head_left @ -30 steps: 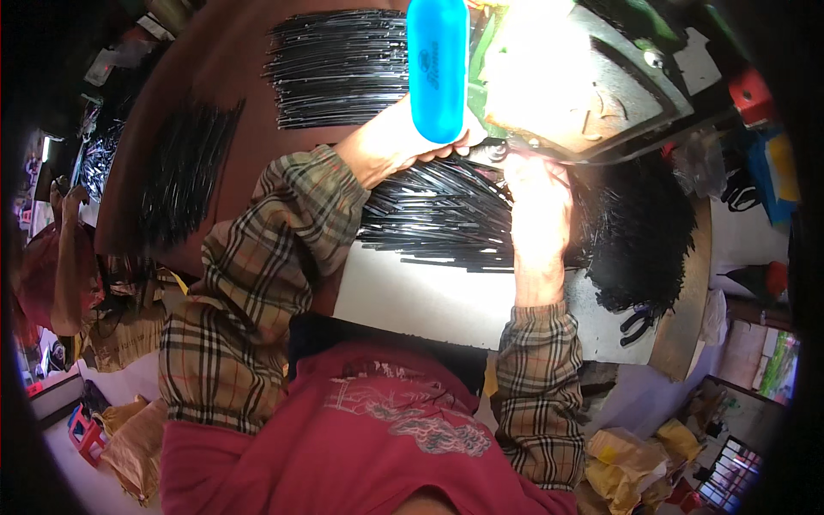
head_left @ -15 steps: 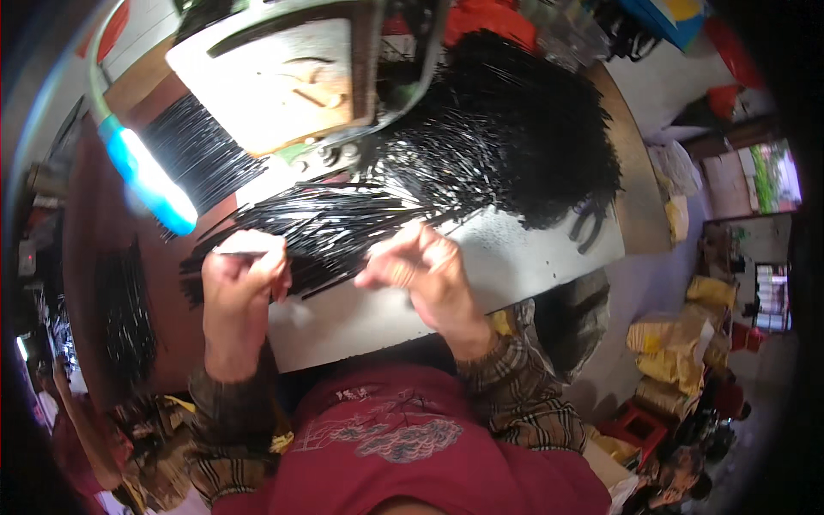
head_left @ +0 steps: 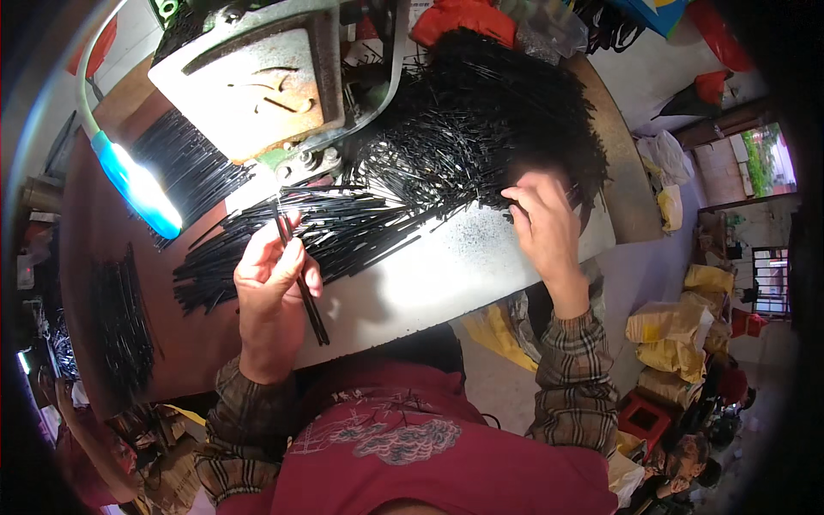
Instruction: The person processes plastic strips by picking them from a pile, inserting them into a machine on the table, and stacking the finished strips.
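Observation:
My left hand [head_left: 275, 279] pinches a few thin black strips [head_left: 311, 309], which look like cut lengths of wire or tubing. They stand steeply, their upper ends close to the metal parts [head_left: 309, 163] under the machine's head. Beneath them a loose bundle of similar strips [head_left: 343, 225] lies across the table. On the right, my right hand [head_left: 549, 223] is at the lower edge of the big black heap [head_left: 515, 103], thumb and fingers apart, with nothing visible between them. Its farther fingertips are blurred against the heap.
The machine [head_left: 249, 86] with its pale metal cover stands at the far middle. A lit lamp [head_left: 137, 184] on a bent neck hangs at left. More strips [head_left: 123, 322] lie on the brown board [head_left: 184, 343]. Yellow sacks [head_left: 669, 335] and a red stool [head_left: 644, 418] are at right.
My right hand has moved right, from the front of the bundle to the heap. My left hand has shifted slightly right and turned; the strips it holds now show clearly.

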Action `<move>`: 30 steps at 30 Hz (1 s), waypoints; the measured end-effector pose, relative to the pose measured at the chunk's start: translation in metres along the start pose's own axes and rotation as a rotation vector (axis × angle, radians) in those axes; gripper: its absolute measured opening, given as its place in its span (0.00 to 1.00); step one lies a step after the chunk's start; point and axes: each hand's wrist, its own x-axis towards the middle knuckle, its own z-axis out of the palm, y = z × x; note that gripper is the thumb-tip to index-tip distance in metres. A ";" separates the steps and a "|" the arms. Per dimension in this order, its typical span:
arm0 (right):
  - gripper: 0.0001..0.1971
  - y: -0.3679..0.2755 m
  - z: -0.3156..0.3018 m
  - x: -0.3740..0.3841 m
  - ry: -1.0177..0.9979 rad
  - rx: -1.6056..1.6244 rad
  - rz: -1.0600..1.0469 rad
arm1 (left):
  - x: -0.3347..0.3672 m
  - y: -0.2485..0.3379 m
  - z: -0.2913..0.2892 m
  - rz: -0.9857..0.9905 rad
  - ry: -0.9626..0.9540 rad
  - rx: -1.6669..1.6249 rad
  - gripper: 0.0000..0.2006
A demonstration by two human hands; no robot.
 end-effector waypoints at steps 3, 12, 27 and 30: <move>0.08 0.007 -0.002 0.008 -0.029 -0.029 -0.102 | 0.002 0.003 0.003 0.037 0.057 -0.035 0.17; 0.08 -0.027 -0.004 0.048 0.032 0.068 -0.443 | 0.016 0.002 -0.005 0.006 0.055 -0.032 0.15; 0.05 -0.147 0.087 0.069 -0.309 1.380 0.269 | 0.041 -0.010 -0.014 0.077 0.018 0.021 0.21; 0.05 -0.152 0.090 0.071 -0.331 1.398 0.322 | 0.039 -0.005 -0.008 0.085 0.010 0.009 0.21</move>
